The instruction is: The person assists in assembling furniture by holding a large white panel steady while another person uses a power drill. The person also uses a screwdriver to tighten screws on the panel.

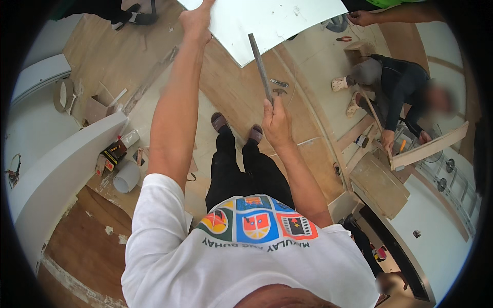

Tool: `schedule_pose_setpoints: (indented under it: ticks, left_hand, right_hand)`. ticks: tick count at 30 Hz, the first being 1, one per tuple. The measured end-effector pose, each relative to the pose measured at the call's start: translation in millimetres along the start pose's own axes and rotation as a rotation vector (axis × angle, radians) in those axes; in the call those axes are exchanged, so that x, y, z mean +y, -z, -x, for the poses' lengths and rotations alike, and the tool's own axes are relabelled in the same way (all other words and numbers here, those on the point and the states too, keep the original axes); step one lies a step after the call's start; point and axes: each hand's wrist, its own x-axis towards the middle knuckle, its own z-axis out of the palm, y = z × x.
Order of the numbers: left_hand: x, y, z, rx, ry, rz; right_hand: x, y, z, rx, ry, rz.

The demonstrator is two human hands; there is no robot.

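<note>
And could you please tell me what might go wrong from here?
The white panel might slip if the left grip at its edge isn't firm. The grey tool in the right grip could scratch the panel, as its tip overlaps it in view. The hammer lying ahead of the slippers might trip someone.

On the floor [115, 51] ahead of me, a hammer [279, 92] lies just beside a utility knife [279, 82]. Red-handled pliers [344, 39] lie farther to my right. A co-worker [403, 84] crouches there at a wooden frame [430, 147]. To my left, a white cylinder [126, 177] is positioned near a curved white partition [72, 151].
</note>
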Motion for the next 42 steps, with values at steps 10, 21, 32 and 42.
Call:
schedule_pose_setpoints:
  ticks: [10, 21, 32, 42]
  left_hand:
    - [-33.0, -1.7, -22.9, -0.069, -0.109, 0.156]
    - [-35.9, -3.1, -28.6, -0.002, -0.097, 0.121]
    - [-32.7, -2.5, -23.2, -0.189, -0.017, 0.403]
    - [-8.4, -8.0, -3.3, -0.156, 0.077, 0.392]
  right_hand:
    - [11.1, -34.5, -53.8, -0.021, 0.131, 0.166]
    - [-3.8, -19.0, -61.1, -0.05, 0.138, 0.322]
    - [-35.1, -9.1, -61.2, -0.136, -0.012, 0.329]
    - [-21.6, 1.9, -52.0, -0.052, 0.093, 0.392]
